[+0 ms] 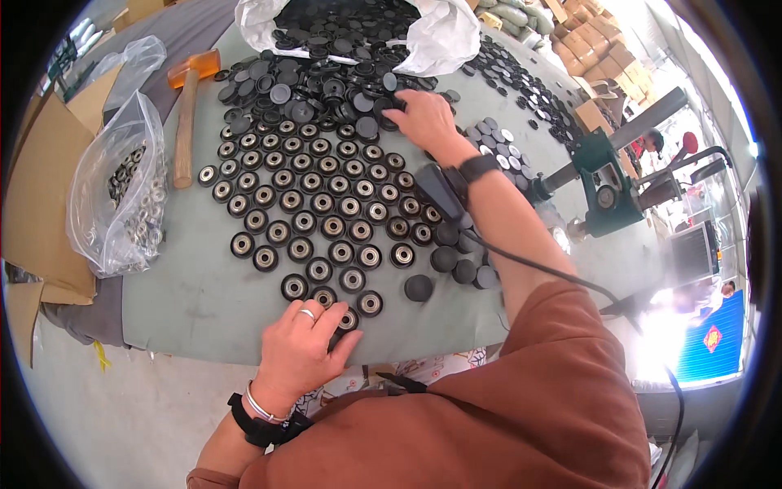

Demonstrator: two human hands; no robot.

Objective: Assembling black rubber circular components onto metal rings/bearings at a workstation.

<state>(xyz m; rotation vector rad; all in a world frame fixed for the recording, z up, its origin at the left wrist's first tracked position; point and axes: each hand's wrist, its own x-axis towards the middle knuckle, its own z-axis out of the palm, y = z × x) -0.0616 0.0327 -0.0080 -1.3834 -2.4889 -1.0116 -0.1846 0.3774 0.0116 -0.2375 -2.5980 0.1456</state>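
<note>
At the table's near edge, my left hand has its thumb and index finger closed around a black wheel with a metal bearing. A ring and a bracelet are on that hand and wrist. Many similar bearing wheels lie bearing side up in loose rows across the table's middle. Farther off, my right hand reaches the edge of a heap of black plastic wheels. Its thumb and fingers close on a black plastic wheel, partly hidden by the fingers.
A mallet and a clear bag of metal parts lie left, beside a cardboard box. A white sack spills black pieces at the back. Black discs and a green press stand right. A cable crosses my right arm.
</note>
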